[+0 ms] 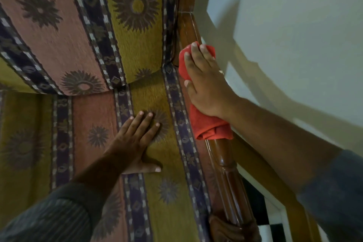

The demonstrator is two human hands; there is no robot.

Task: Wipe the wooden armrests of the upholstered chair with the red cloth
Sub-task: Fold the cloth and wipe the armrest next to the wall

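— Where is the red cloth [206, 122]?

— On the wooden armrest [225, 163] along the chair's right side, draped over the rail. The right hand [206, 84] lies on top of it, fingers flat and spread, pressing down more than gripping.

— And the left hand [135, 141]?

— Open, palm down on the seat cushion [161, 212], holding nothing.

— Is the cloth folded?

— Bunched at the near end, it seems; the blur makes that hard to judge.
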